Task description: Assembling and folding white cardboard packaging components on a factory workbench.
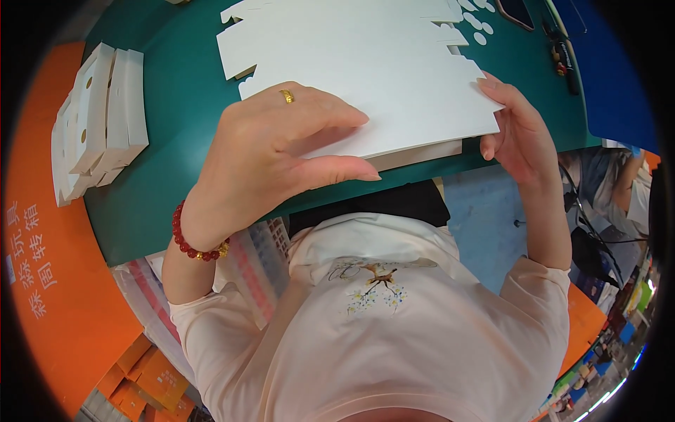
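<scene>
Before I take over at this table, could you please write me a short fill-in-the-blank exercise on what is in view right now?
1. The ring on the left hand is ____ in colour.
2. Most beads of the bracelet are ____.
3. The small white boxes lie to the ____ of the flat white cardboard.
4. The colour of the table top is ____.

Missing words: gold; red; left; green.
</scene>
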{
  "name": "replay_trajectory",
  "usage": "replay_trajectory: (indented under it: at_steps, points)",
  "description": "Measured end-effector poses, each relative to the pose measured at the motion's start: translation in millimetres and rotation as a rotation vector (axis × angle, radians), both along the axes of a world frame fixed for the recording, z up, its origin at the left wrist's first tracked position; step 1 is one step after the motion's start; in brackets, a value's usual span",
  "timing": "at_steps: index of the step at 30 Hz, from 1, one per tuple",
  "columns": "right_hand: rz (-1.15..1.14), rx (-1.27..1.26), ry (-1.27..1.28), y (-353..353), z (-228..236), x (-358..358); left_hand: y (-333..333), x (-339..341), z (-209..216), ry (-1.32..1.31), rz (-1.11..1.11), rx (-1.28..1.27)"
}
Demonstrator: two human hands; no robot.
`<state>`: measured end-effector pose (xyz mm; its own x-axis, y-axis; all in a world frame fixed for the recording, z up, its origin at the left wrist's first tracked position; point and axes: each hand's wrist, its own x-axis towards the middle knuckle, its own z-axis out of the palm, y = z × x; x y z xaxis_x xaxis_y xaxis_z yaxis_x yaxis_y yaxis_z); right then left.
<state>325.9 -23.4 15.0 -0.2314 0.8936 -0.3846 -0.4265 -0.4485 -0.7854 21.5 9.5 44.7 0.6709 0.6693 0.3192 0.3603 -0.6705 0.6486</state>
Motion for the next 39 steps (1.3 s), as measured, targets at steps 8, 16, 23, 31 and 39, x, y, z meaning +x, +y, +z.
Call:
replay_trajectory:
  at_steps: [8, 16, 23, 31, 39]
  points:
    - [-0.138, -0.067, -0.035, 1, 10, -16, 2, 1, -3, -0.014, -0.026, 0.031]
    - [-0.124, 0.036, -0.237, -2, 11, -13, -14, 6, -2, -0.021, -0.019, 0.377]
    - [-0.042, 0.035, -0.281, -4, 8, -4, -20, 11, -17, -0.065, -0.044, 0.586]
    - [0.231, -0.131, -0.369, 28, -2, 6, -45, 7, -29, -0.104, -0.046, 0.614]
    - [0.153, 0.193, -0.240, 26, -4, -6, -39, -8, -3, -0.025, 0.289, 0.170]
